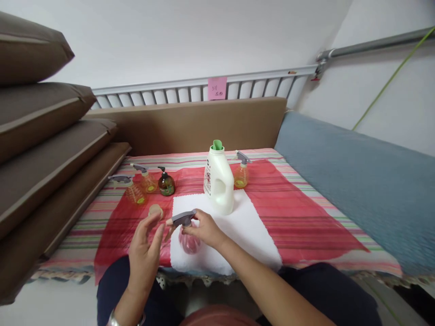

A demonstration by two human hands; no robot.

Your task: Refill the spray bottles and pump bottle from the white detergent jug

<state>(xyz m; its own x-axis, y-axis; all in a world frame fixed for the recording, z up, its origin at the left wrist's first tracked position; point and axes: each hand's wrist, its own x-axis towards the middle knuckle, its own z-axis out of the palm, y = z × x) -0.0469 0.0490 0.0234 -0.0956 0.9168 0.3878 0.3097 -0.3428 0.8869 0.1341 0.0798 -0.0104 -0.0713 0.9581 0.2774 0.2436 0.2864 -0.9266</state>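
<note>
White cloth (249, 235) lies under a pink spray bottle (189, 241) between hands (208, 230).

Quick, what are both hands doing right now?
Left hand: open, apparently holding nothing, beside the grey spray head.
Right hand: closed around the top of the pink spray bottle.
</note>
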